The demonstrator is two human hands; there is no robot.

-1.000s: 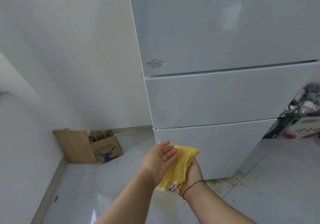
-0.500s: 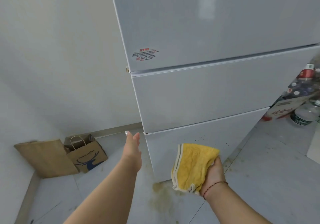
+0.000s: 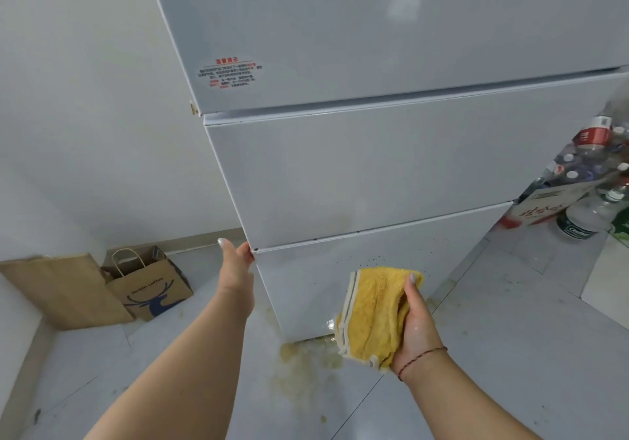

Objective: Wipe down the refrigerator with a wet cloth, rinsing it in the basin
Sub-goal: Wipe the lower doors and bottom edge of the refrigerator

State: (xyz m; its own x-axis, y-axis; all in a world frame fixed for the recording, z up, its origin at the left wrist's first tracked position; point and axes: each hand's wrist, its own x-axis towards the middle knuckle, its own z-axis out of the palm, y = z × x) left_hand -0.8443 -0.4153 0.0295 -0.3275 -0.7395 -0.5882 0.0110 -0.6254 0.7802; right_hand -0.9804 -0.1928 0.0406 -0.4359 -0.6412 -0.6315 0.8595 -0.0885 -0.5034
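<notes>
While right hand [image 3: 417, 329] grips yellow cloth [image 3: 372, 317] just before bottom drawer [image 3: 306, 290], left hand [image 3: 235, 262] touches its corner, fingers loose.
Risk: drawer pulls open; wet floor stain [image 3: 306, 368] may cause slipping.

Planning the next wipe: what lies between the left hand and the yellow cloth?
In the head view, only the speckled bottom drawer front of the refrigerator lies between the left hand and the yellow cloth.
</notes>
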